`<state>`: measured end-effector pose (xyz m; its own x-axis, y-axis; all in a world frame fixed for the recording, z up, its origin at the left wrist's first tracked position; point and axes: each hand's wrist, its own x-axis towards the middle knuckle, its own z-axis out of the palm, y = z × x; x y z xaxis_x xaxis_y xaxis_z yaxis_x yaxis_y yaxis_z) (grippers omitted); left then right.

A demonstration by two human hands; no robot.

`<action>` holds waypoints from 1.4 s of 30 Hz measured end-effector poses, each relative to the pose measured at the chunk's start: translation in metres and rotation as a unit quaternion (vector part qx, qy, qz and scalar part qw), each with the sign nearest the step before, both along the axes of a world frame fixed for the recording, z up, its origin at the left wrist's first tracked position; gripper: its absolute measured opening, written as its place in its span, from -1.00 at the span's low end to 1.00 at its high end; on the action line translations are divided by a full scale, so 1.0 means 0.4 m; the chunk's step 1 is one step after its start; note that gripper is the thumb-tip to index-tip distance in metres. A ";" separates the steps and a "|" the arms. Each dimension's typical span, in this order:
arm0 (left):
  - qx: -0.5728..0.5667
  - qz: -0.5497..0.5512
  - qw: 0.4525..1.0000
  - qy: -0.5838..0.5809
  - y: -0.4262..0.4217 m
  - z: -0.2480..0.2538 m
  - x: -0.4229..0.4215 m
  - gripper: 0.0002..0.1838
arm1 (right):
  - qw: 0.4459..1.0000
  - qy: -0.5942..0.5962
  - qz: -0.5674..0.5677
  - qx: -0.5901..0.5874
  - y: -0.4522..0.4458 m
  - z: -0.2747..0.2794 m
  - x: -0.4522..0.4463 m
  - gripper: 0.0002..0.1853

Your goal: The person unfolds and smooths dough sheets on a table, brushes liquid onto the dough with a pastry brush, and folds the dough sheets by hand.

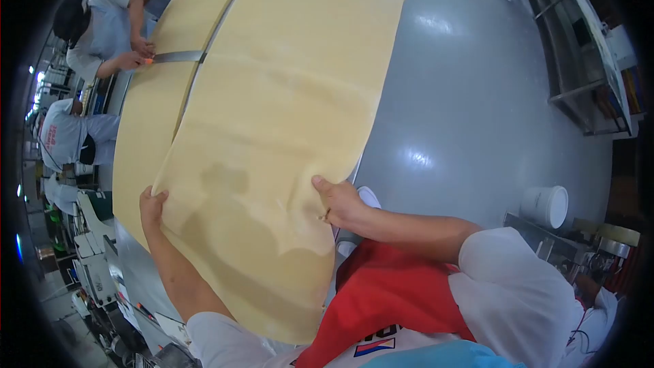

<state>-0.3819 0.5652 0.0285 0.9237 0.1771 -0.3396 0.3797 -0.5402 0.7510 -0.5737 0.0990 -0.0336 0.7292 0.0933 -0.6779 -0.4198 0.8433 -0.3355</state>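
Note:
A long sheet of pale yellow dough (272,95) stretches away from me across the table, its near end hanging towards my body. My left hand (152,206) pinches the sheet's left edge, thumb on top and fingers underneath. At the right edge my right hand (339,202) grips the same sheet, its thumb pressed on the upper face and the other fingers curled at the rim. Wrinkles run through the dough near my right thumb. A narrow gap parts this sheet from a second dough strip (146,143) on the left.
Across the table a co-worker (112,17) holds a long knife (178,57) with an orange handle, its blade over the left strip. Another person (68,133) stands further left. On the right are grey floor (463,95), a white bucket (548,206) and a metal table (579,48).

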 end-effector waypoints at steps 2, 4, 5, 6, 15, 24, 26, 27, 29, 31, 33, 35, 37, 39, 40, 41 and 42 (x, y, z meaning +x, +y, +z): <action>-0.007 -0.003 1.000 -0.026 0.004 0.015 0.003 -0.79 | 0.998 -0.043 0.010 0.051 -0.067 0.017 -0.002 -0.61; 0.068 -0.021 0.997 -0.024 0.009 0.013 0.005 -0.79 | 0.995 -0.070 0.021 0.075 -0.137 0.019 0.025 -0.62; 0.139 -0.034 0.989 -0.021 0.007 0.003 -0.005 -0.79 | 0.994 -0.075 -0.008 0.078 -0.184 0.012 0.056 -0.63; 0.139 -0.029 0.990 -0.017 -0.009 0.001 -0.022 -0.79 | 0.993 -0.075 -0.040 0.083 -0.209 0.003 0.074 -0.64; 0.292 -0.008 0.953 -0.081 -0.039 -0.043 -0.022 -0.68 | 0.543 -0.177 0.399 -0.717 -0.379 0.035 0.057 -0.51; 0.330 0.039 0.940 -0.084 -0.067 -0.030 -0.055 -0.58 | 0.268 -0.305 0.315 -0.858 -0.196 0.013 0.420 -0.19; 0.430 0.047 0.892 -0.129 -0.056 -0.040 -0.178 -0.50 | 0.271 -0.323 0.301 -0.856 -0.122 0.002 0.522 -0.19; 0.524 0.042 0.832 -0.176 -0.053 -0.045 -0.259 -0.41 | 0.259 -0.310 0.307 -0.862 -0.085 -0.001 0.575 -0.18; 0.539 0.111 0.822 -0.147 -0.083 -0.042 -0.439 -0.36 | 0.253 -0.302 0.313 -0.864 -0.027 -0.002 0.674 -0.17; 0.476 0.200 0.855 0.051 -0.172 0.021 -0.590 -0.54 | 0.246 -0.272 0.329 -0.870 0.027 -0.003 0.759 -0.16; 0.441 0.222 0.851 0.179 -0.221 0.026 -0.729 -0.51 | 0.244 -0.281 0.324 -0.870 0.062 -0.016 0.842 -0.17; 0.414 0.264 0.847 0.207 -0.266 0.031 -0.817 -0.49 | 0.246 -0.291 0.306 -0.873 0.093 -0.019 0.895 -0.18; 0.381 0.302 0.845 0.224 -0.294 0.033 -0.897 -0.47 | 0.248 -0.328 0.301 -0.861 0.095 -0.036 0.902 -0.20; 0.403 0.312 0.843 0.172 -0.296 0.016 -0.933 -0.37 | 0.249 -0.351 0.289 -0.855 0.121 -0.031 0.840 -0.22; 0.398 0.317 0.843 0.174 -0.294 0.003 -0.950 -0.37 | 0.187 -0.379 0.351 -0.836 0.132 -0.043 0.751 -0.22; 0.452 0.309 0.823 0.150 -0.297 -0.014 -0.967 -0.32 | 0.121 -0.402 0.410 -0.809 0.141 -0.038 0.669 -0.23; 0.505 0.299 0.799 0.126 -0.299 -0.037 -0.979 -0.28 | 0.112 -0.407 0.411 -0.808 0.154 -0.019 0.609 -0.23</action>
